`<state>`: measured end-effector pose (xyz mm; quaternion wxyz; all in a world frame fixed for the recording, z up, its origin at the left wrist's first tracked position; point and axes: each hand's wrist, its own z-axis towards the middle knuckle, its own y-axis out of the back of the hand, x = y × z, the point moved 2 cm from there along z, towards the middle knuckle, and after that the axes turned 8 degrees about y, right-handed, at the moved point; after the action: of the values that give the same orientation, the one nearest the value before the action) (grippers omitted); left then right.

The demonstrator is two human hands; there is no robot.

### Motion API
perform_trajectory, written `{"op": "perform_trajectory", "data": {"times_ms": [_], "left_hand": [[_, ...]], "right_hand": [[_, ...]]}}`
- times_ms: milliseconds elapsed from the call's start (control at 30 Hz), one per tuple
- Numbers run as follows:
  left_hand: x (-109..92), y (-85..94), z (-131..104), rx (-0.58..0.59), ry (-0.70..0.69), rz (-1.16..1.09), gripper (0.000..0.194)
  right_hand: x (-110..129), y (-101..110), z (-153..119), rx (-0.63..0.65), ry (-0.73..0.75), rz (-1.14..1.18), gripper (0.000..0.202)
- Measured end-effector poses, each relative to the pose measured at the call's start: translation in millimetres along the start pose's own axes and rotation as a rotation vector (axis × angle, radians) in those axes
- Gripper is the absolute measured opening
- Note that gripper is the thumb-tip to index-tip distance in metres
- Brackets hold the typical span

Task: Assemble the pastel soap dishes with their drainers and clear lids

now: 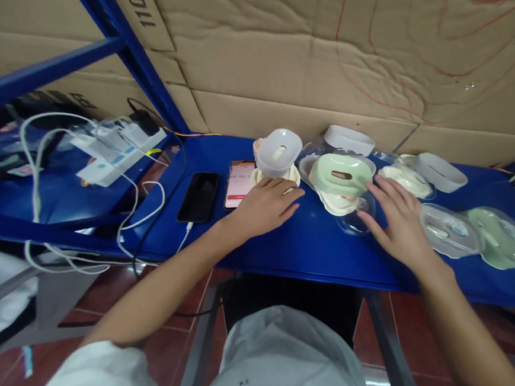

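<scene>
My left hand point(267, 209) rests palm down at the front edge of a cream scalloped plastic piece point(295, 176), its fingers loosely stretched and holding nothing that I can see. On that piece stands a white oval soap dish point(288, 155) with a small light insert in it. My right hand point(395, 218) is open, thumb and fingers apart, with its fingertips at the right edge of a green oval soap dish point(328, 178) with a slot. Whether they touch it I cannot tell. Under the green dish sit a cream scalloped piece point(338, 204) and a clear plastic cover point(353, 226).
A black phone point(198, 196) and a phone with a lit screen point(239, 182) lie at left, near a power strip point(121, 159) with white cables. Behind stand white trays point(349, 140). At right lie wrapped grey point(450, 231) and green point(501, 236) dishes. Cardboard point(273, 49) backs the blue table point(307, 251).
</scene>
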<state>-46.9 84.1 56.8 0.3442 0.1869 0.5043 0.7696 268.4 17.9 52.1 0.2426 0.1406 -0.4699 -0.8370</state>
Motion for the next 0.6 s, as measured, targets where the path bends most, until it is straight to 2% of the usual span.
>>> {"op": "perform_trajectory", "data": {"times_ms": [100,200,367,500,600], "left_hand": [[5,-6.3,10,-0.003,-0.106,0.057,0.024],[7,-8.2,11,-0.025,-0.134,0.076,0.023],[10,-7.8,8,-0.003,-0.117,0.112,0.022],[11,-11.5,6,-0.037,-0.101,0.076,0.020],[9,-15.1,1,-0.030,-0.135,-0.011,0.020]], "right_hand": [[-22,-12,41,0.082,0.130,0.028,0.044],[-40,-18,55,0.035,0.187,0.027,0.029],[-44,-12,40,-0.210,0.113,-0.102,0.024],[-30,0,31,-0.292,0.096,-0.094,0.034],[-21,0,30,-0.268,0.115,-0.019,0.041]]}}
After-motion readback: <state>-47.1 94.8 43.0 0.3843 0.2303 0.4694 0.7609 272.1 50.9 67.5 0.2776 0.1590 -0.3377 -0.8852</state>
